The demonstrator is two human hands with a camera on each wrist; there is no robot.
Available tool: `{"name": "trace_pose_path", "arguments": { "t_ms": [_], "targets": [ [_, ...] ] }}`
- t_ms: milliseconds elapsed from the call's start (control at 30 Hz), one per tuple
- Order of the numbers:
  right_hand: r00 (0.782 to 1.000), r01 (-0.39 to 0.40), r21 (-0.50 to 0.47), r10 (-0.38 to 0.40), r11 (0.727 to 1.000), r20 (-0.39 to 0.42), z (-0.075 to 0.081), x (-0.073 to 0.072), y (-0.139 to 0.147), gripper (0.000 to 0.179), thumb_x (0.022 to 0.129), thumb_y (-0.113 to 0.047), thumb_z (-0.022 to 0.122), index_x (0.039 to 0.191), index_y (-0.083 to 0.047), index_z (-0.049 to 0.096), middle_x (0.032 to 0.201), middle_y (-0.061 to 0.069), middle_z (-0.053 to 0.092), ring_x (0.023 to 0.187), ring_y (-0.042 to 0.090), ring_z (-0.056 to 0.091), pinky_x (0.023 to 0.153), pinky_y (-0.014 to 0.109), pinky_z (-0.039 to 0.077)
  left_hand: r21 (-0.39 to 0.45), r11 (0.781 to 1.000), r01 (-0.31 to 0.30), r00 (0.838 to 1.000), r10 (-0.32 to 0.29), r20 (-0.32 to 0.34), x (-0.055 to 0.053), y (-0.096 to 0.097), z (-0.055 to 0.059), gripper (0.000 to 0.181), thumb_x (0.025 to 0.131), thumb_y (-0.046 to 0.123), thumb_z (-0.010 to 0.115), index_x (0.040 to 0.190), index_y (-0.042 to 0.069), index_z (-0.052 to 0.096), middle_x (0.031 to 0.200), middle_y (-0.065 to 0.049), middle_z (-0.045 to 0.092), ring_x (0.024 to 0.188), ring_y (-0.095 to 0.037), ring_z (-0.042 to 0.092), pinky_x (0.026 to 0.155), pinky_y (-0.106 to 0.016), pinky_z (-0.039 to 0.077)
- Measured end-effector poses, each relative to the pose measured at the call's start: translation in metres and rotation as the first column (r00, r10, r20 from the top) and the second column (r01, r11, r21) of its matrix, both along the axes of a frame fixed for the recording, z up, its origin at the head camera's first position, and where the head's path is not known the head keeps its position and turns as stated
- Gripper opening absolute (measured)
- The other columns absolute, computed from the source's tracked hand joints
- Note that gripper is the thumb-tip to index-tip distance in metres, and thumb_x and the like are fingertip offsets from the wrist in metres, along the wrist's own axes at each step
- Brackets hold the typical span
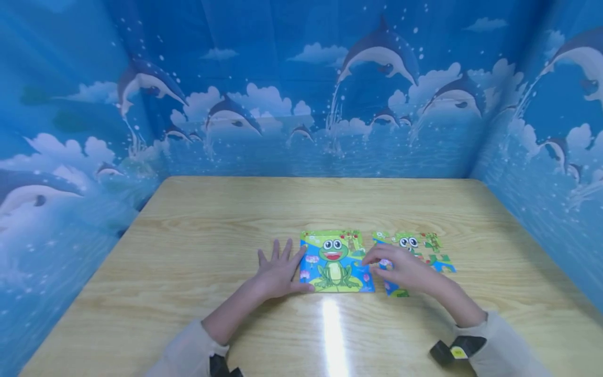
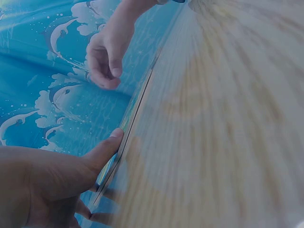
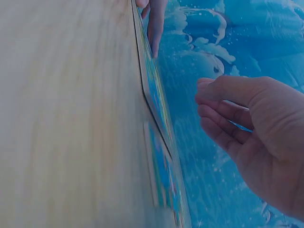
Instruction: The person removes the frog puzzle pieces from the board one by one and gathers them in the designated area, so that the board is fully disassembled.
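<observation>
A frog picture board (image 1: 334,264) lies flat on the wooden table, showing a whole green frog on blue and yellow. My left hand (image 1: 275,275) is spread at its left side, with the thumb on the lower left corner and a fingertip at the left edge. Just right of the board, my right hand (image 1: 400,267) hovers with loosely bent fingers. Nothing shows between its thumb and fingers in the right wrist view (image 3: 266,128). Beneath that hand lie frog jigsaw pieces (image 1: 409,242), loosely grouped into a similar picture and partly hidden by the hand.
The wooden table (image 1: 212,225) reaches back to a blue dolphin-print curtain (image 1: 273,78), which also hangs along the left and right sides. A bright light reflection (image 1: 333,335) falls on the tabletop in front of the board.
</observation>
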State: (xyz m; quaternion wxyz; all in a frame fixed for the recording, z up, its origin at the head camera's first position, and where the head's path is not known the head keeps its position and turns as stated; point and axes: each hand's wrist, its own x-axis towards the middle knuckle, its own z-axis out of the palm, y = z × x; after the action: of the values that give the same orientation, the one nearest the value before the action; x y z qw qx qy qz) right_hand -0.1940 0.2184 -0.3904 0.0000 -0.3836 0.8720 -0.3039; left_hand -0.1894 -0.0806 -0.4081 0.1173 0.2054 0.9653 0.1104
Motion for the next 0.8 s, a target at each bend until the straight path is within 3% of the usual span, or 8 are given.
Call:
{"name": "trace_pose_path", "arguments": {
  "t_ms": [200, 433, 800],
  "targets": [
    [0.999, -0.014, 0.073, 0.011, 0.997, 0.049, 0.001, -0.009, -0.024, 0.017, 0.085, -0.008, 0.065, 0.102, -0.011, 0.067, 0.102, -0.006, 0.059, 0.091, 0.015, 0.056, 0.074, 0.033, 0.049, 0.004, 1.000, 0.003, 1.000, -0.003, -0.006, 0.000, 0.000, -0.001, 0.096, 0.074, 0.070, 0.053, 0.148, 0.017, 0.021, 0.149, -0.022, 0.008, 0.131, -0.049, 0.000, 0.093, -0.072, 0.003],
    [0.996, -0.057, 0.105, 0.049, 0.993, 0.076, -0.009, -0.014, -0.036, 0.021, 0.084, -0.008, 0.067, 0.104, -0.012, 0.066, 0.103, -0.005, 0.060, 0.093, 0.016, 0.056, 0.076, 0.032, 0.049, 0.003, 1.000, 0.007, 1.000, -0.006, -0.008, 0.000, 0.001, -0.001, 0.096, 0.074, 0.070, 0.053, 0.148, 0.017, 0.021, 0.148, -0.022, 0.008, 0.130, -0.049, 0.001, 0.093, -0.072, 0.004],
    [0.998, -0.045, 0.163, 0.037, 0.986, 0.051, -0.014, -0.010, -0.042, 0.032, 0.084, -0.026, 0.068, 0.112, -0.009, 0.065, 0.112, 0.004, 0.057, 0.104, 0.025, 0.053, 0.084, 0.040, 0.047, 0.003, 1.000, -0.002, 1.000, 0.002, -0.003, -0.001, 0.000, -0.001, 0.096, 0.074, 0.069, 0.053, 0.148, 0.017, 0.021, 0.149, -0.022, 0.008, 0.130, -0.049, 0.000, 0.093, -0.072, 0.003]
  ]
}}
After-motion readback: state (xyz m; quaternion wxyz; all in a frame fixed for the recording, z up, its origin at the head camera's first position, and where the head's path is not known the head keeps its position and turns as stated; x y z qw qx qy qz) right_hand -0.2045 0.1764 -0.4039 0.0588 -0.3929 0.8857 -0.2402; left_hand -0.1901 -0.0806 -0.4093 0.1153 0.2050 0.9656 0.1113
